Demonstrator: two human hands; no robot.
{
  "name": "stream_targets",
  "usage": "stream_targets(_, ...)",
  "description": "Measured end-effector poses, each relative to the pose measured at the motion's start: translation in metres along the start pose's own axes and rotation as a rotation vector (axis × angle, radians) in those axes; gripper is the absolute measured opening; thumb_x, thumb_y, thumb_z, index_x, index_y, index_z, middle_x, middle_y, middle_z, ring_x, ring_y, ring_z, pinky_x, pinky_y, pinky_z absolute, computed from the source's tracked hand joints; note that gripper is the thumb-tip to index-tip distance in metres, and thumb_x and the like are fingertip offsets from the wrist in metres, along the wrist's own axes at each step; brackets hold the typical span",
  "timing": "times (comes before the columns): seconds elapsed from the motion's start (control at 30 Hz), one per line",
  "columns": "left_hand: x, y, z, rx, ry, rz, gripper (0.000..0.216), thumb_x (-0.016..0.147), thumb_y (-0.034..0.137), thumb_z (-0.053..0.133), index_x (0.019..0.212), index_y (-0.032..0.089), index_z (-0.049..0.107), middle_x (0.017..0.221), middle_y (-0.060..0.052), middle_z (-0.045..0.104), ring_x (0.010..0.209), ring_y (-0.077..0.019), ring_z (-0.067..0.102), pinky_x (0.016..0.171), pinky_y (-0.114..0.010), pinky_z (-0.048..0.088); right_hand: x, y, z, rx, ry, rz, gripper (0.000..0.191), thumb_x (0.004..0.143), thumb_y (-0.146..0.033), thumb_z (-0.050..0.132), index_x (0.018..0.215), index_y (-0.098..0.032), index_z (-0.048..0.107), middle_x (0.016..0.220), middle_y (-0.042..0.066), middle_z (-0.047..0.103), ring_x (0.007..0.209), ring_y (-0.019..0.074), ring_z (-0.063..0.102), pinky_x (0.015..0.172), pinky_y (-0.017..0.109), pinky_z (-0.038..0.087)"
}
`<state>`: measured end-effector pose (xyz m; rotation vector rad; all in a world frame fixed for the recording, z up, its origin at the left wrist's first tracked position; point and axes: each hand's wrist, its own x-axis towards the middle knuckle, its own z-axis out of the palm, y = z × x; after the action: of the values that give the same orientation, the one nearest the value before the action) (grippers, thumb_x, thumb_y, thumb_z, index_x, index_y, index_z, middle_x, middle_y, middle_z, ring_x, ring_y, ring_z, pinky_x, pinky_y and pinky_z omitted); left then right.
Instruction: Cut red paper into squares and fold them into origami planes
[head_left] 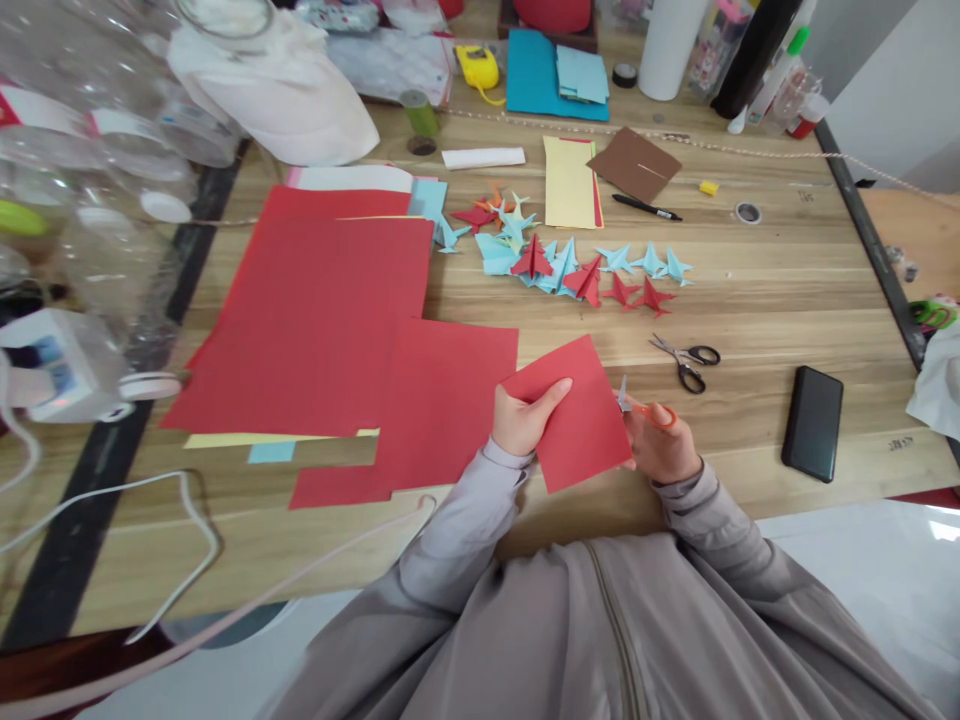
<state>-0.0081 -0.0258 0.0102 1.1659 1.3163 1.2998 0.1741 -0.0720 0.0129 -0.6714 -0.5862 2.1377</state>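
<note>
Left hand (527, 416) pinches paper (589, 435), right hand (666, 450) grips scissors (624, 400) by its edge. Decent gap to phone (813, 423), frame right.

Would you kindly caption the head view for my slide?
Left hand holds a red sheet, right hand orange-handled scissors; folded paper figures lie beyond.

1 black pen (646, 208) lies left of 1 grey tape roll (738, 212); clear plastic bottles (142, 155) crowd the far left.
</note>
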Motion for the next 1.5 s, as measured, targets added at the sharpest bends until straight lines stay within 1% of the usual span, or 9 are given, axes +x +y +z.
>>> stream_targets(0.2,-0.001,-0.002,0.001,-0.014,0.005,-0.011,0.022,0.066,0.037,0.078,0.075,0.017,0.073,0.083,-0.008,0.076,0.077,-0.0226,0.071,0.072,-0.035,0.06,0.002,-0.004,0.005,-0.016,0.044,0.014,0.059,0.075,-0.069,0.052,0.112,-0.023,0.054,0.06,-0.004,0.053,0.038,0.0111,0.037,0.045,0.029,0.033)
stream_targets(0.33,0.0,-0.001,0.002,0.034,0.019,0.028,0.022,0.067,0.037,0.077,0.074,0.016,0.073,0.081,-0.008,0.076,0.075,-0.0223,0.071,0.073,-0.035,0.06,0.002,-0.002,0.007,0.0,0.121,-0.003,0.056,0.075,-0.067,0.054,0.113,-0.026,0.054,0.063,-0.004,0.054,0.039,0.0102,0.034,0.045,0.029,0.034)
stream_targets(0.5,0.0,0.0,0.002,0.05,0.034,0.054,0.022,0.069,0.036,0.076,0.074,0.015,0.072,0.081,-0.009,0.076,0.074,-0.022,0.072,0.071,-0.033,0.06,0.003,0.0,0.007,0.047,0.081,-0.075,0.054,0.075,-0.064,0.057,0.112,-0.025,0.056,0.062,-0.004,0.053,0.04,0.01,0.033,0.044,0.028,0.035)
stream_targets(0.73,0.0,-0.003,0.003,0.056,0.05,0.095,0.021,0.07,0.037,0.075,0.074,0.016,0.073,0.079,-0.007,0.075,0.073,-0.0205,0.071,0.072,-0.032,0.06,0.003,0.002,0.009,0.062,0.101,-0.105,0.054,0.076,-0.062,0.057,0.114,-0.025,0.056,0.06,-0.004,0.051,0.039,0.0092,0.031,0.043,0.027,0.036)
stream_targets(0.87,-0.001,-0.002,0.0,0.053,0.037,0.082,0.022,0.07,0.037,0.075,0.074,0.016,0.073,0.079,-0.007,0.075,0.074,-0.0208,0.071,0.074,-0.033,0.059,0.003,0.001,0.003,0.068,0.093,-0.058,0.056,0.074,-0.063,0.056,0.113,-0.023,0.056,0.064,-0.001,0.056,0.039,0.0097,0.037,0.037,0.024,0.031)
stream_targets(0.97,-0.002,0.001,-0.001,0.008,-0.041,0.042,0.023,0.069,0.037,0.076,0.076,0.015,0.073,0.083,-0.009,0.076,0.078,-0.0223,0.072,0.076,-0.034,0.059,0.001,0.0,-0.005,0.052,0.036,0.041,0.062,0.072,-0.064,0.053,0.115,-0.02,0.056,0.067,0.001,0.062,0.038,0.0102,0.041,0.032,0.022,0.026)
stream_targets(1.13,-0.004,0.002,-0.001,-0.037,-0.127,-0.021,0.024,0.069,0.036,0.077,0.081,0.015,0.073,0.089,-0.01,0.076,0.084,-0.0245,0.072,0.079,-0.037,0.059,-0.001,0.002,-0.01,0.034,0.046,0.063,0.066,0.071,-0.066,0.053,0.117,-0.019,0.056,0.076,0.004,0.068,0.039,0.0115,0.048,0.034,0.023,0.034)
stream_targets(1.37,-0.002,-0.002,-0.002,0.006,-0.072,0.045,0.023,0.07,0.035,0.076,0.08,0.016,0.073,0.088,-0.009,0.076,0.083,-0.0233,0.072,0.08,-0.037,0.058,0.0,0.0,0.003,-0.049,0.125,-0.003,0.054,0.076,-0.065,0.048,0.113,-0.027,0.058,0.087,0.003,0.068,0.045,0.0122,0.048,0.041,0.028,0.04)
stream_targets(1.5,-0.002,-0.001,-0.002,0.018,-0.061,0.053,0.022,0.07,0.036,0.076,0.078,0.016,0.072,0.085,-0.009,0.076,0.079,-0.0225,0.071,0.076,-0.036,0.059,-0.001,0.0,0.007,-0.047,0.146,-0.05,0.052,0.076,-0.064,0.051,0.111,-0.025,0.058,0.087,0.005,0.066,0.053,0.0146,0.051,0.046,0.03,0.043)
